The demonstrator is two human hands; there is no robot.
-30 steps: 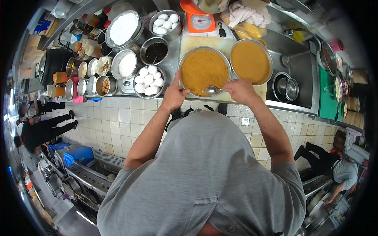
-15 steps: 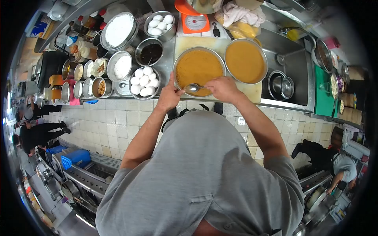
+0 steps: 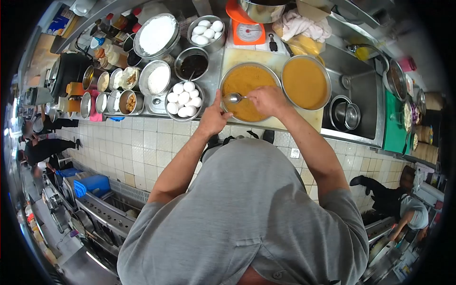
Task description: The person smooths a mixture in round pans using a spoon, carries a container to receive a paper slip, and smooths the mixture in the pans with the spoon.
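My right hand (image 3: 267, 100) is closed around the handle of a metal spoon (image 3: 233, 98). The spoon's bowl lies at the surface of an orange-brown mixture in a round metal pan (image 3: 250, 64), left of its middle. This surface looks rough and speckled. At the pan's lower left edge is my left hand (image 3: 213, 118), its index finger stretched along the outside and its thumb at the near rim. Just right stands a second round pan (image 3: 306, 83) of smoother orange-brown mixture. Both rest on a pale board (image 3: 311, 118).
Left are bowls of white eggs (image 3: 184, 99), dark liquid (image 3: 192, 65) and white powder (image 3: 158, 80). Behind stand an orange scale (image 3: 248, 33) and a wristwatch (image 3: 272, 42). A sink (image 3: 363, 90) holding metal bowls is to the right. Other people stand on both sides behind.
My right hand and the spoon have moved farther in over the pan, away from its near edge. My left hand stays at the rim. The whole view has shifted slightly.
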